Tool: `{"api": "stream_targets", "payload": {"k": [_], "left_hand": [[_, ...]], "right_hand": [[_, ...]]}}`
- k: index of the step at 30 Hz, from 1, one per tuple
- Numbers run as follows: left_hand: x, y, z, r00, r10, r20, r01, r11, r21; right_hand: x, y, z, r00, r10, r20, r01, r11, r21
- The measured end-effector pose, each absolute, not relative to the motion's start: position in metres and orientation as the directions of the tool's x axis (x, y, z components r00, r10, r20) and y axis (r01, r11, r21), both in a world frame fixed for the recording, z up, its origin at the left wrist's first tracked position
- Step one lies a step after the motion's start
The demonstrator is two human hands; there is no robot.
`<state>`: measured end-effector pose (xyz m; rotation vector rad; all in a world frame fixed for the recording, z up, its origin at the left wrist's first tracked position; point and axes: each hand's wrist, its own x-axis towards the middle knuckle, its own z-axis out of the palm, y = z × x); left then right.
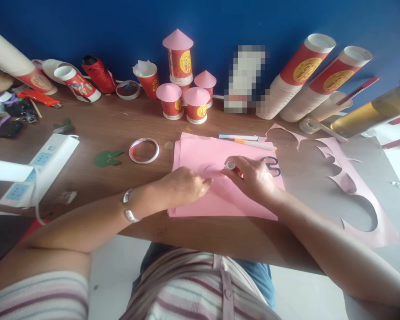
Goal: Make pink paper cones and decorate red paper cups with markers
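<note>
My right hand [253, 175] is closed around a small tube with a white round end [230, 166], possibly a glue stick. It hovers over or rests on a stack of pink paper sheets [193, 151]; I cannot tell which. On the same stack lies my left hand [188, 186], fingers bent and pressed together at the edge of a faint round outline in pink paper. What its fingertips pinch, if anything, is hidden. Black scissor handles [272, 166] show just beyond my right hand. Two pens [253, 144] lie along the far edge of the stack.
Behind stand red paper cups with pink cone roofs [178, 58] and tall cup stacks [300, 73]. A cut-out pink sheet [363, 195] lies right. To the left are a cardboard ring [144, 151], a green paper shape [107, 158] and a power strip [40, 171].
</note>
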<state>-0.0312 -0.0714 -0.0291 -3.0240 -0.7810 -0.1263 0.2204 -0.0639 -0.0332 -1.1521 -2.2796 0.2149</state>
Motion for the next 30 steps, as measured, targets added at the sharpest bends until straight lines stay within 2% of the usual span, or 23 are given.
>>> {"api": "stream_targets", "payload": {"k": [11, 14, 17, 22, 30], "left_hand": [[-0.03, -0.071, -0.025, 0.902, 0.425, 0.074, 0.429, -0.902, -0.045], [-0.029, -0.071, -0.024, 0.904, 0.419, 0.089, 0.424, -0.904, -0.053], [-0.028, -0.072, -0.022, 0.905, 0.421, 0.058, 0.425, -0.903, -0.062], [-0.027, -0.071, -0.02, 0.903, 0.428, 0.035, 0.43, -0.901, -0.063], [-0.028, -0.072, -0.021, 0.894, 0.44, 0.083, 0.443, -0.896, -0.036]], "right_hand": [[0.225, -0.061, -0.03, -0.458, 0.793, 0.402, 0.727, 0.594, -0.344], [0.229, -0.061, -0.025, -0.428, 0.789, 0.441, 0.739, 0.587, -0.331], [0.228, -0.067, -0.02, -0.379, 0.795, 0.473, 0.733, 0.57, -0.37], [0.215, -0.076, -0.022, -0.45, 0.813, 0.37, 0.659, 0.582, -0.476], [0.214, -0.071, -0.027, -0.479, 0.794, 0.375, 0.646, 0.607, -0.463]]}}
